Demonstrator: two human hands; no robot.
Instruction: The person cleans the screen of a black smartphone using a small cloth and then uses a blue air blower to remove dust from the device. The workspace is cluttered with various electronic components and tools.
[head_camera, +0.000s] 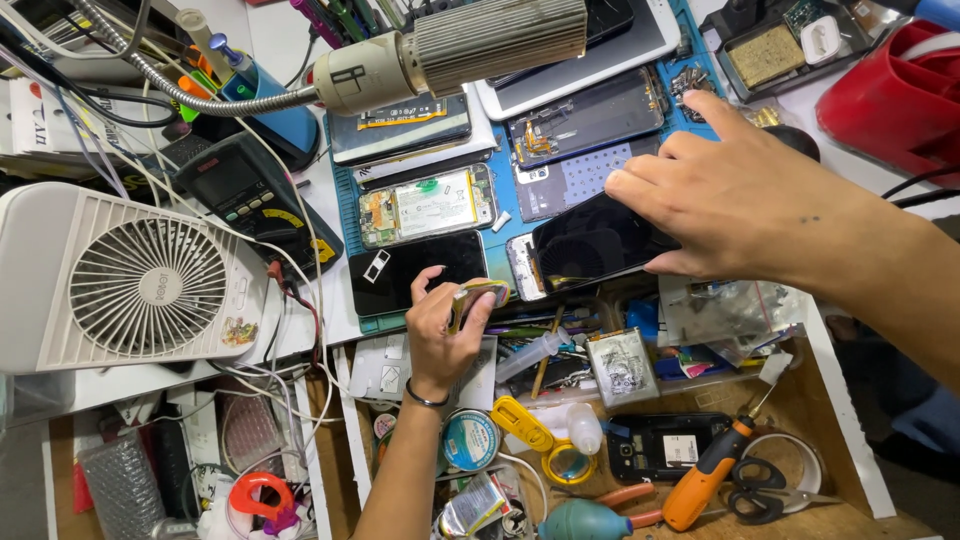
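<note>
The right hand (735, 195) presses flat on a black phone screen (590, 243) near the blue mat's (345, 210) front edge, gripping nothing. The left hand (440, 330) pinches a small yellowish part (475, 297) beside it, judged mid-repair.

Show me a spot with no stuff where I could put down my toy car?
Barely any. One bare strip of white bench lies between the white fan and the blue mat, though wires cross it. The drawer's wooden floor shows right of the orange screwdriver. The mat under the right hand and left hand is packed with phones.
</note>
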